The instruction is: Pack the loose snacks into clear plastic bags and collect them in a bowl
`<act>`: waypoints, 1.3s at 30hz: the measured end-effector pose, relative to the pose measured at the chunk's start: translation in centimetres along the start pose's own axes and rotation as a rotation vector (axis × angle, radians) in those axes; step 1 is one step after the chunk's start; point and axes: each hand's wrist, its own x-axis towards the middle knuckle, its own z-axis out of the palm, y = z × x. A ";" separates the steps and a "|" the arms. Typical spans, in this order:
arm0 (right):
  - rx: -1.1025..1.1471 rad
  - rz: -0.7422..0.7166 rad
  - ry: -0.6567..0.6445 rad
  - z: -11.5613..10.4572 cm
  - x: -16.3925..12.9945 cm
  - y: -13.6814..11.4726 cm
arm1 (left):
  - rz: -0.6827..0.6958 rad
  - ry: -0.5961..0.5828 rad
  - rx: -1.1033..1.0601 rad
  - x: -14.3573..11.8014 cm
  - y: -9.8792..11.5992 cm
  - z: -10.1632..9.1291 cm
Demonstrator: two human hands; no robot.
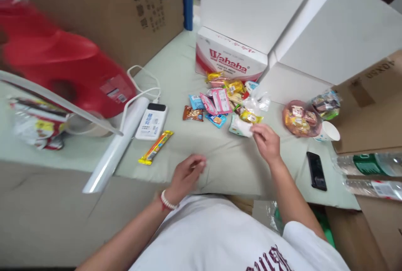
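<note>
My right hand (266, 142) pinches the right end of a white and pale green snack packet (240, 127) at the front of a snack pile. My left hand (187, 174) hovers near the table's front edge with its fingers curled in; nothing shows in them. Beyond it in the pile lie a brown snack packet (192, 113), a blue snack packet (216, 120), pink packets (221, 100) and a yellow packet (250, 116). Clear plastic wrapping (259, 100) rests on the pile's right side. A yellow snack bar (155, 148) lies apart, left of my left hand.
Behind the pile stands a Wahaba carton (230, 59). A power bank (152, 122) with a white cable and a white roll (116, 145) lie left. At right are a snack bowl (287, 126), paper cup (328, 132), phone (316, 171) and plastic bottles (377, 164). A red jug (72, 61) stands far left.
</note>
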 end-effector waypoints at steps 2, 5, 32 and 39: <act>0.000 -0.096 -0.047 1.4 -2.6 -2.9 | -0.175 -0.083 -0.278 1.7 1.3 1.8; 0.010 -0.142 -0.054 3.3 -5.3 -5.4 | -0.287 -0.134 -0.537 4.1 2.1 3.4; 0.451 0.592 0.063 6.1 -5.3 -9.3 | -0.164 0.066 -0.467 3.9 0.4 2.9; 0.623 0.672 -0.113 6.7 -5.5 -8.9 | -0.174 -0.056 -0.528 3.8 -0.1 2.8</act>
